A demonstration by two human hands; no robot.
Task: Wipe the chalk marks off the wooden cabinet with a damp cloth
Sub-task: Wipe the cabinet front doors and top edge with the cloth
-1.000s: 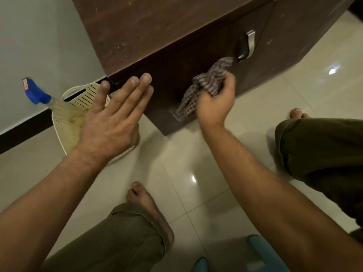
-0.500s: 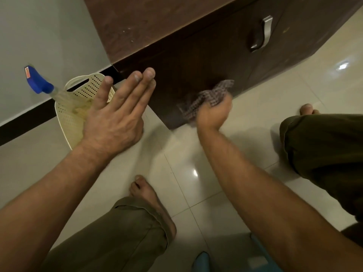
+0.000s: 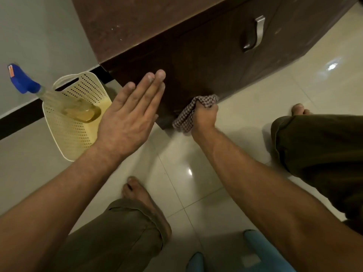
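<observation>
The dark brown wooden cabinet fills the top of the view, with a metal handle on its door. My right hand is closed around a checked cloth and presses it against the bottom edge of the cabinet front, just above the floor. My left hand is flat with its fingers together, hovering near the cabinet's lower left corner and holding nothing. No chalk marks stand out on the dark front; a few pale specks dot the top.
A cream perforated basket stands on the tiled floor left of the cabinet, with a blue-topped spray bottle lying in it. My bare feet and olive trouser legs flank the hands. A blue stool edge shows at the bottom.
My right hand has carried the cloth down the cabinet front, from near the handle to the bottom edge. The left hand has stayed flat near the corner.
</observation>
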